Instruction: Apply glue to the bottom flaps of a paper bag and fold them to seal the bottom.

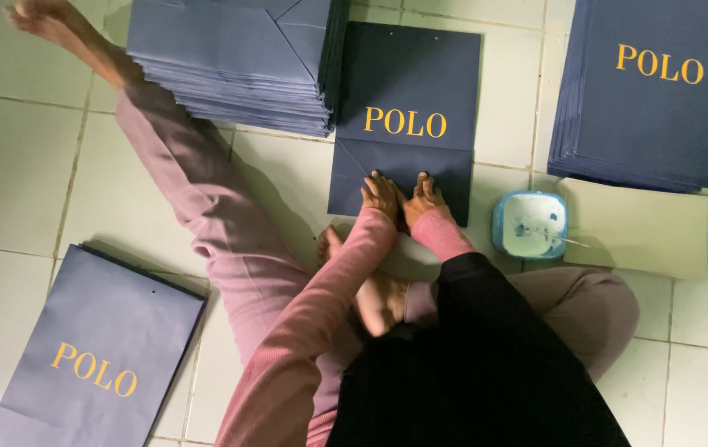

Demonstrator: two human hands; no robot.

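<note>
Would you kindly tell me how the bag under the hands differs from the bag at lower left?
The bag under the hands lies square to the view, with its bottom flap folded up and both hands, left hand and right hand, pressing that fold. The lower-left bag lies tilted, untouched, and no fold shows on it. Both are flat navy paper bags with gold lettering, on the tiled floor.

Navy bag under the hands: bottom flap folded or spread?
Folded. Navy bag lies flat; both hands press its bottom flap, creased over the body.
</note>
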